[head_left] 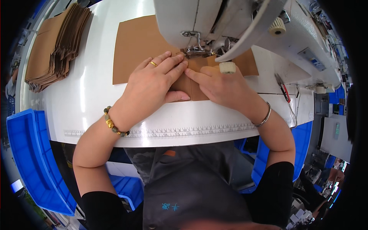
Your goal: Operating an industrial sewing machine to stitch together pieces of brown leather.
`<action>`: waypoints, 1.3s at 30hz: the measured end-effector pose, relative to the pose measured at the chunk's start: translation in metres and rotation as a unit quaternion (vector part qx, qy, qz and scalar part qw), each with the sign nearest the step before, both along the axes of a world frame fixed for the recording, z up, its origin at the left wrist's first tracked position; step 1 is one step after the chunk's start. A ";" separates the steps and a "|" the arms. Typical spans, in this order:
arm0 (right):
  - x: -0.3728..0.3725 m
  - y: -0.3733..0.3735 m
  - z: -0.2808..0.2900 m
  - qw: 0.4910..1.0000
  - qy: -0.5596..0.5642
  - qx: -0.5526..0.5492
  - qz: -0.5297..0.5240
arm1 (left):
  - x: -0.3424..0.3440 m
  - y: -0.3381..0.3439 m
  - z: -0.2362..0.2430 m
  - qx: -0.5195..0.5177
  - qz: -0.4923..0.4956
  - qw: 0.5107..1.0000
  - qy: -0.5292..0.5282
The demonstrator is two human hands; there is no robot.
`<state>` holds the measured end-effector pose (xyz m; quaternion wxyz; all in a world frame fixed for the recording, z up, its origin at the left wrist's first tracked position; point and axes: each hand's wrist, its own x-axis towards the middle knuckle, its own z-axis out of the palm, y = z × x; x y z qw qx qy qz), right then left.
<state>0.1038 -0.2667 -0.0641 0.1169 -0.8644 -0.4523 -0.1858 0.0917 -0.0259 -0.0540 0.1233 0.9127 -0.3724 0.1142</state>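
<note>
A flat brown sheet (135, 44), like leather or leatherette, lies under the head of a white sewing machine (178, 21). A seam or fold line runs from the presser foot (194, 52) toward me. My left hand (150, 82) rests flat on the sheet left of that line, fingers stretched toward the foot and thumb out near the sheet's front edge. My right hand (224, 87) presses on the sheet to the right, its index fingertip close to the left fingers. The other right fingers are partly hidden by a cream knob (227, 68).
A stack of brown pieces (53, 46) stands at the far left of the white table. Red-handled snips (283, 88) lie at the right. A printed ruler scale (184, 131) follows the front edge. Blue bins (36, 161) sit below the table on both sides.
</note>
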 end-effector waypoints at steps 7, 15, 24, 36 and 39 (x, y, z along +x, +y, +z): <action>-0.004 -0.005 0.002 0.997 0.052 -0.039 -0.044 | -0.001 0.000 0.001 0.025 0.019 0.999 0.024; 0.009 -0.027 0.008 0.939 0.292 0.107 -0.148 | 0.001 -0.002 0.000 -0.005 0.007 1.000 0.000; 0.010 -0.023 0.018 0.530 0.638 0.556 -0.042 | -0.011 0.005 0.000 0.001 0.017 1.000 0.012; 0.010 -0.018 0.013 0.976 0.132 0.091 -0.150 | -0.150 0.029 0.016 0.071 0.012 0.991 0.113; 0.008 -0.019 0.014 0.977 0.125 0.090 -0.149 | -0.164 0.026 0.011 0.061 0.018 0.992 0.111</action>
